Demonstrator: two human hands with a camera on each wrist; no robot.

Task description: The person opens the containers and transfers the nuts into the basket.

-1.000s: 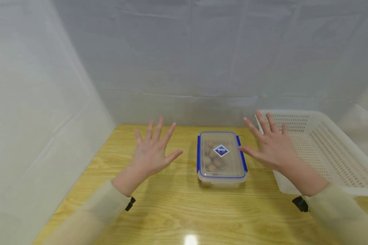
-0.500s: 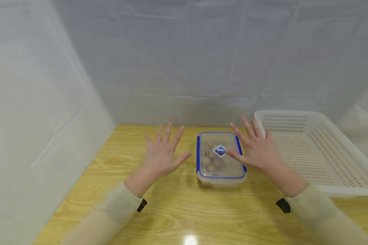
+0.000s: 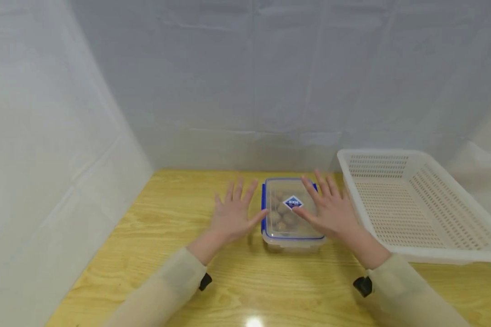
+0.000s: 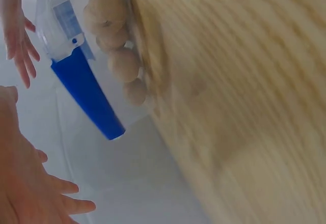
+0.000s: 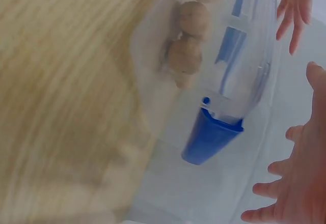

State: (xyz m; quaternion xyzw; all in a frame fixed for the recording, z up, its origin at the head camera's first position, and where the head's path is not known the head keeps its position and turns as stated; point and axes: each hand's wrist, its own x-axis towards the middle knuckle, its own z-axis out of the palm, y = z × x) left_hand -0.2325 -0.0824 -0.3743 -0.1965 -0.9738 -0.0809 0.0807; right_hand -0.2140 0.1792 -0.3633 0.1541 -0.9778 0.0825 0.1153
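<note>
A clear plastic food container [image 3: 292, 229] with a blue-edged lid stands on the table, and several round brown items, walnut-like, show through it. Blue side latches [image 4: 89, 94] run along it in both wrist views. My left hand [image 3: 231, 220] is spread beside the container's left side, its thumb near that edge. Over the right part of the lid is my right hand [image 3: 333, 213], fingers straight and spread. It hides part of the right latch. Both hands look raised and hold nothing; whether a thumb touches the lid I cannot tell.
A white perforated plastic basket [image 3: 364, 200] stands to the right, close to my right hand. Under everything lies a wood-grain table [image 3: 147, 254]. Pale sheeting [image 3: 245, 81] closes off the back and sides.
Both hands have moved inward toward the container and slightly nearer to me. My right hand left the basket's rim and came over the lid. The container and basket stay in place.
</note>
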